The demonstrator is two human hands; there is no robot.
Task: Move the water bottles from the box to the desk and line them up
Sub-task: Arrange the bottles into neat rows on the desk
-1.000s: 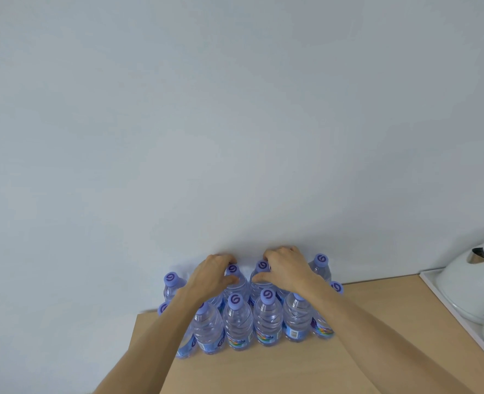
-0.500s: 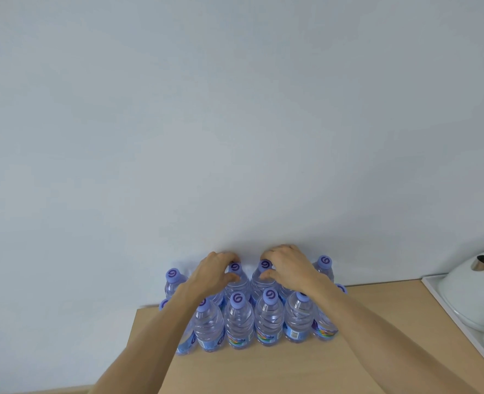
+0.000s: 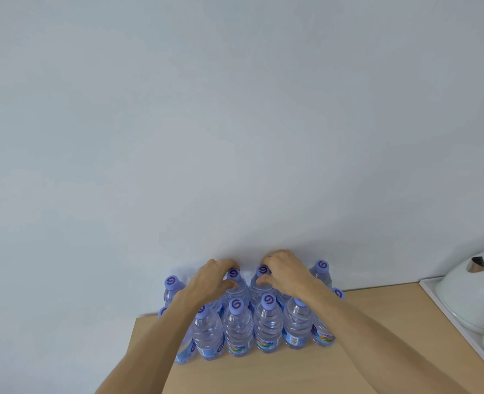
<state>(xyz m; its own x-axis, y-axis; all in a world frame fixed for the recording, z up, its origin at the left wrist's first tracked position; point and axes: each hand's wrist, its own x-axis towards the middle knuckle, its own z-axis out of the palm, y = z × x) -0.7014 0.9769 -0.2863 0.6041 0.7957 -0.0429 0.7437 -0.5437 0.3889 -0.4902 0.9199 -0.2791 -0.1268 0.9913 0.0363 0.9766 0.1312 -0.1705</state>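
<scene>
Here, edges: clear plastic water bottles with purple caps (image 3: 238, 328) crowd the light wooden counter (image 3: 377, 322)'s back-left corner.
Fingers: left hand (image 3: 212, 282) and right hand (image 3: 284, 273) each curl round a back-row bottle neck.
Nearby: white kettle (image 3: 479, 291) at the right edge.

Purple swirl logo on bottle caps (image 3: 237, 304); label print unreadable.

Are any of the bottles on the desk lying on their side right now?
No: every visible water bottle stands upright on the desk with its cap on top, including the two back ones the left hand and right hand grip.

Bright even light, soft shadows, wide-angle edge curvature
</scene>
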